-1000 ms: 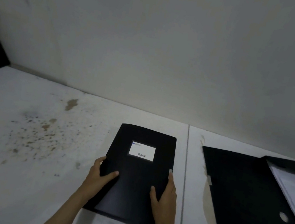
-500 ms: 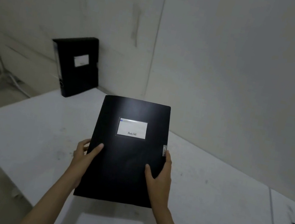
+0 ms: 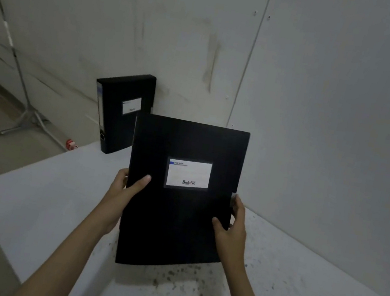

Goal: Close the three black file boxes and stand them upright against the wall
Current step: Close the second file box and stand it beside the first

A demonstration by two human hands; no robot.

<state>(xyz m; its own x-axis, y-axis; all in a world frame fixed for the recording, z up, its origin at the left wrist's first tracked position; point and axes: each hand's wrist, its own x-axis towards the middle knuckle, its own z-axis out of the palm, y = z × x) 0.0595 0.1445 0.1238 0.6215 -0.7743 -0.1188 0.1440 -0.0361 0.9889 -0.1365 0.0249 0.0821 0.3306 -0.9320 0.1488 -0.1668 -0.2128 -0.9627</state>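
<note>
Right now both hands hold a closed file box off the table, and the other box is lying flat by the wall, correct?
Not quite. In the head view the other box stands upright against the wall. Both hands, left and right, do hold the closed file box.

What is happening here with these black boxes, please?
A person is holding a closed black file box in the air above a white table, with the left hand on its left edge and the right hand on its right edge. Its labelled front faces the camera. Another black file box already stands upright against the wall at the far end of the table. The held one is not yet set down.
</note>
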